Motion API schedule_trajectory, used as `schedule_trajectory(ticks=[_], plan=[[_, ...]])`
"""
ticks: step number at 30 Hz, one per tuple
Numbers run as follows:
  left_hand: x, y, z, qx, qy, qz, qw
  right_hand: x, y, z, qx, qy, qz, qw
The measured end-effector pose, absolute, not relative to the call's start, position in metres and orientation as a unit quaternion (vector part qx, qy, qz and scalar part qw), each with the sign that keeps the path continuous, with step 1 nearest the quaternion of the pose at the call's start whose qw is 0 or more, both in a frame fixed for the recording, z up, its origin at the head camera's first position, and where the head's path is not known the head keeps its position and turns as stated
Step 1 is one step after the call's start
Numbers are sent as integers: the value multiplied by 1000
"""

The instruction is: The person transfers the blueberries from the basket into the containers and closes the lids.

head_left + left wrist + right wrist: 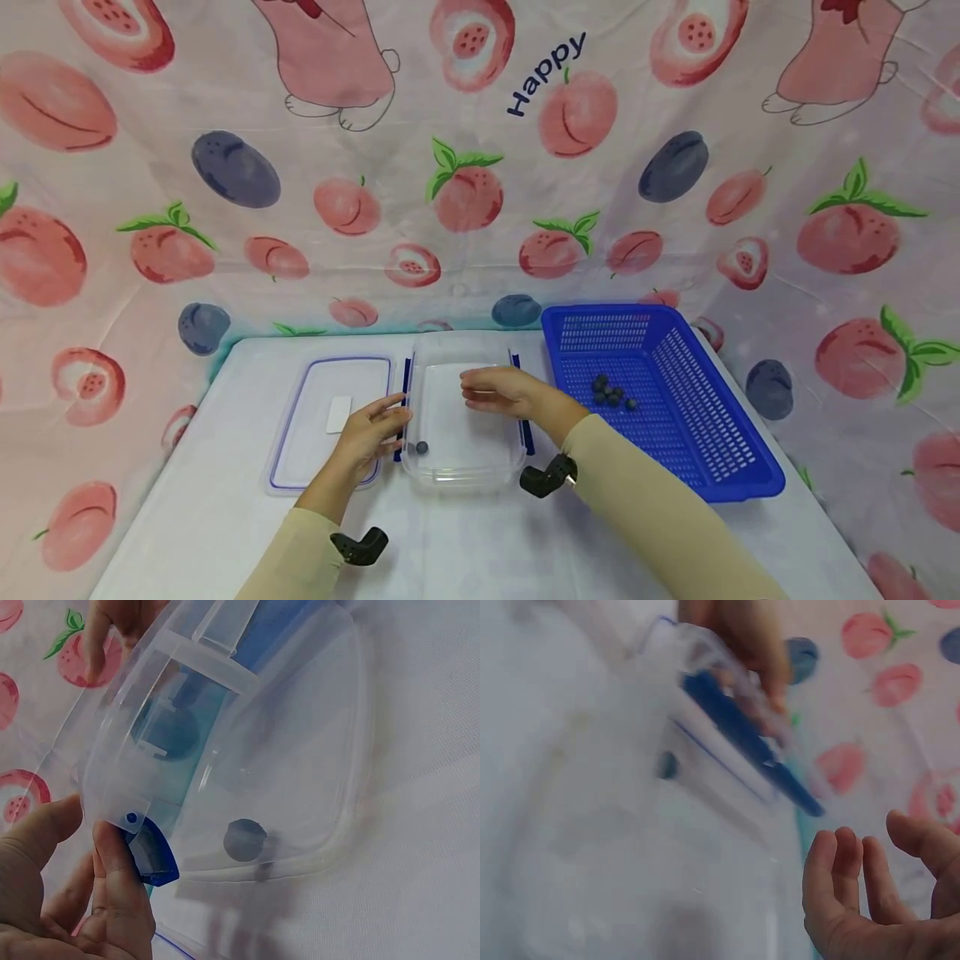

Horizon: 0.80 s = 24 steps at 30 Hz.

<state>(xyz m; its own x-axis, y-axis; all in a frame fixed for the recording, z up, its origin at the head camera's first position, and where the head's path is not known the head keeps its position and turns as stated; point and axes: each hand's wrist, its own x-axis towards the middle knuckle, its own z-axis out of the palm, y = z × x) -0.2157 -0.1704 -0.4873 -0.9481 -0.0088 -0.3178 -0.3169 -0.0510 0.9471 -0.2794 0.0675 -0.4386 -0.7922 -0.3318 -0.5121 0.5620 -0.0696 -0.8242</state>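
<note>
While one dark ball (422, 447) is lying inside the clear container (467, 481) at its near left corner, the left hand (363, 435) is touching that container's left side with spread, relaxed fingers. Just beyond, the right hand (504, 392) is hovering over the container, empty, its fingers loosely bent. Flanking them, a blue-edged lid (309, 433) is lying left, a blue basket (702, 402) is holding more balls (613, 399) right, and a fruit-patterned cloth (465, 304) is hanging behind.

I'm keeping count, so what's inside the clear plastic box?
One small dark ball shows inside the clear plastic box, at its near left corner. In the head view, the right hand hides part of the box's right side, so whatever is behind the hand there is covered.
</note>
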Motion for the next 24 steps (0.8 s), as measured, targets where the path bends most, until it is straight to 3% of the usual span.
schedule_trajectory(ticks=[12,24], plan=[[-217,-170,-488,-123,685,709,113,-310,179,-386,61,610,-743,269],[-216,-170,-489,-124,685,709,113,-305,273,-402,110,622,-731,257]])
